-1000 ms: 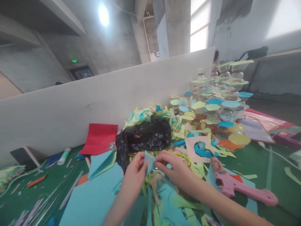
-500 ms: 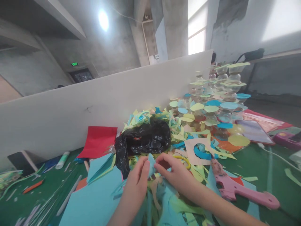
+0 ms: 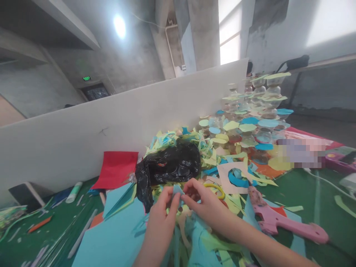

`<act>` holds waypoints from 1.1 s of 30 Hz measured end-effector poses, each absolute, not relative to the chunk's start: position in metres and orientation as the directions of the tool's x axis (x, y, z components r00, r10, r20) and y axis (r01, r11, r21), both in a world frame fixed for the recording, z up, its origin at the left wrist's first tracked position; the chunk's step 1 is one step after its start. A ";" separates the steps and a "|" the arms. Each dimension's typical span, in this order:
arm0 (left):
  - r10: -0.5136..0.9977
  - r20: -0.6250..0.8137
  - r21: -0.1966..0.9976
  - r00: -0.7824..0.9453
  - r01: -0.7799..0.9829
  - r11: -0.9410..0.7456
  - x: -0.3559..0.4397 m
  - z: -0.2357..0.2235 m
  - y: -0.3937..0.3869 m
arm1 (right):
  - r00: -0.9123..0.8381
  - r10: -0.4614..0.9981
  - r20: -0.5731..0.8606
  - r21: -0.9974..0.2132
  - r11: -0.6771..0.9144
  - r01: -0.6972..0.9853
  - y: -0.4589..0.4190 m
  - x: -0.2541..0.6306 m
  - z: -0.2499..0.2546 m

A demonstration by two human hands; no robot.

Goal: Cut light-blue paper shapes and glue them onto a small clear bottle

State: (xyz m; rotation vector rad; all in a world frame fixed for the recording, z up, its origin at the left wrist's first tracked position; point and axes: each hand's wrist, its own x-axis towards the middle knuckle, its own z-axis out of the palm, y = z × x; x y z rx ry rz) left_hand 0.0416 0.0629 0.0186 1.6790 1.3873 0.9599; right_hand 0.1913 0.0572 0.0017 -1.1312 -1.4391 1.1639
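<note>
Between my two hands is a small piece of light blue paper (image 3: 177,190). My left hand (image 3: 164,213) pinches it from the left, thumb toward me. From the right, my right hand (image 3: 201,200) pinches its edge between thumb and bent fingers. Both hands are above a heap of blue, green and beige paper scraps (image 3: 211,243). Just beyond them lies a crumpled black plastic bag (image 3: 175,163). A yellow scissor-like handle (image 3: 219,190) shows beside my right hand. Left of my left hand are light blue paper sheets (image 3: 111,237).
A pink glue gun (image 3: 294,225) lies on the right. Clear plastic cups stacked with paper discs (image 3: 247,128) stand behind it. At the left are red paper (image 3: 116,168), a glue stick (image 3: 74,193) and an orange cutter (image 3: 40,224). A white partition (image 3: 83,133) borders the back.
The blue paper has become smaller between my fingers, its pointed top now folded or turned down. My left thumb has moved up and right against it. The view has shifted slightly.
</note>
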 end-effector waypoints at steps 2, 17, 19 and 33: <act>0.989 0.078 0.895 0.128 0.429 -0.126 0.042 0.018 0.063 | -0.152 0.983 0.103 -0.989 0.118 0.093 0.057 0.192 0.001; 0.980 0.089 0.880 0.180 0.446 -0.162 0.045 0.021 0.059 | -0.151 0.976 0.158 -0.987 0.150 -0.060 0.059 0.193 -0.002; 0.979 0.099 0.869 0.177 0.464 -0.172 0.045 0.020 0.060 | -0.156 0.978 0.140 -0.988 0.127 -0.085 0.060 0.194 -0.003; 0.967 -0.047 0.855 0.249 0.511 -0.091 0.045 0.023 0.060 | -0.144 0.975 0.167 -0.983 0.153 -0.099 0.063 0.196 -0.008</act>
